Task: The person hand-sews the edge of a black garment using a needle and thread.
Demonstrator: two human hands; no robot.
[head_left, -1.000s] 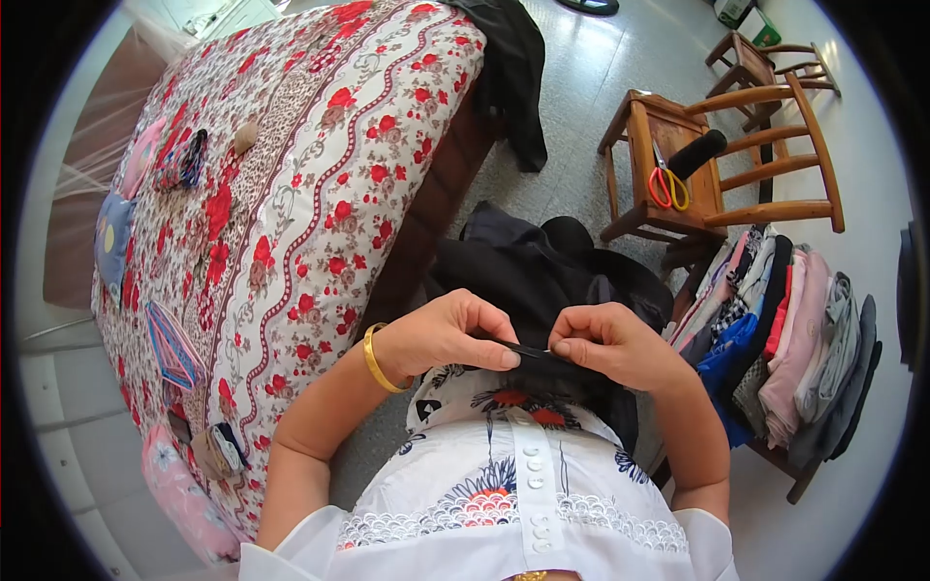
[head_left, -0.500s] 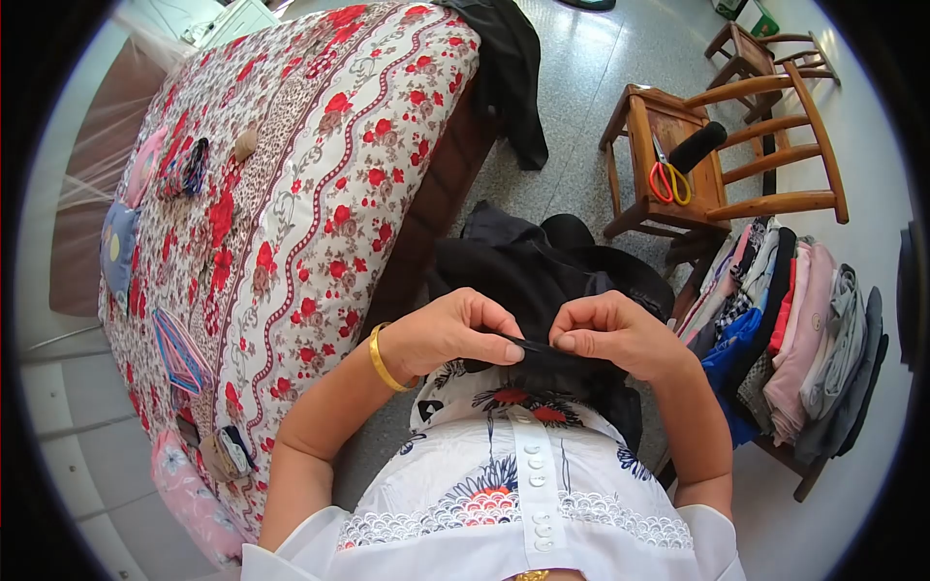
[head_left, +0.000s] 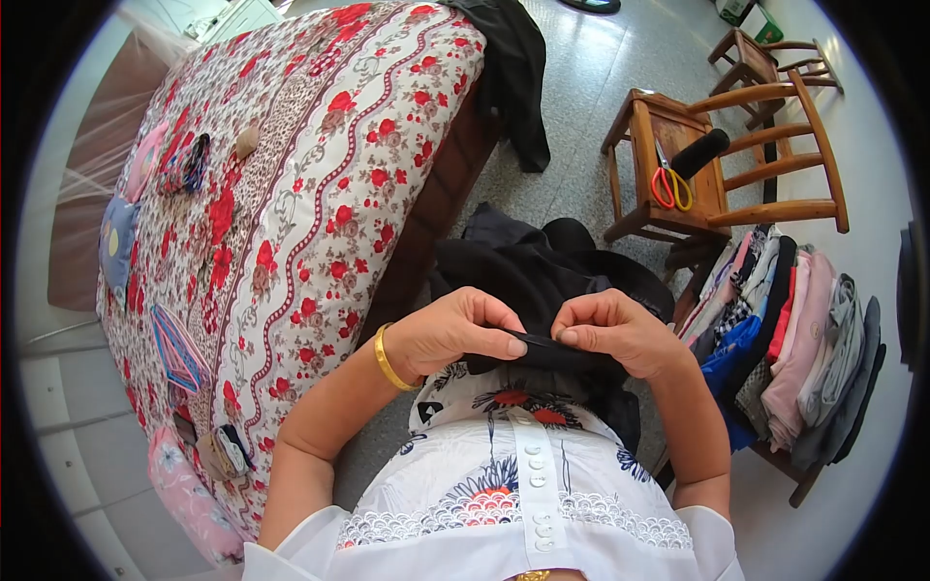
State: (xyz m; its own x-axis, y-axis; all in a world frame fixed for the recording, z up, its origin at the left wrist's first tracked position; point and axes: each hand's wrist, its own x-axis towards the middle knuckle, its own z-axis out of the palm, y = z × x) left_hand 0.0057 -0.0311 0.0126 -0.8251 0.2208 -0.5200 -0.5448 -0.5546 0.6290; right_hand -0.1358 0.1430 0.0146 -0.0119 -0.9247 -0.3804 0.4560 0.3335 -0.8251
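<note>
Black cloth [head_left: 509, 266] lies bunched over my lap, and its folded edge runs between my two hands. My left hand [head_left: 460, 327], with a gold bangle at the wrist, pinches this edge between thumb and forefinger. A short way to the right, my right hand [head_left: 620, 331] pinches the same edge, thumb and bent forefinger together. Whether a needle or thread is in either pinch is too small to tell. Most of the cloth hangs beyond my hands, dark enough that its shape is unclear.
A bed with a flowered cover [head_left: 320, 213] fills the left side. On a wooden chair [head_left: 717, 184] at the right lie scissors [head_left: 670, 189] and a black thread spool [head_left: 699, 153]. Folded clothes [head_left: 790, 339] are stacked beside my right arm. Black trousers [head_left: 513, 77] hang off the bed's corner.
Both hands keep their pinch on the cloth's edge, nearly in place. The edge between them has shifted slightly, and the view has tilted a little.
</note>
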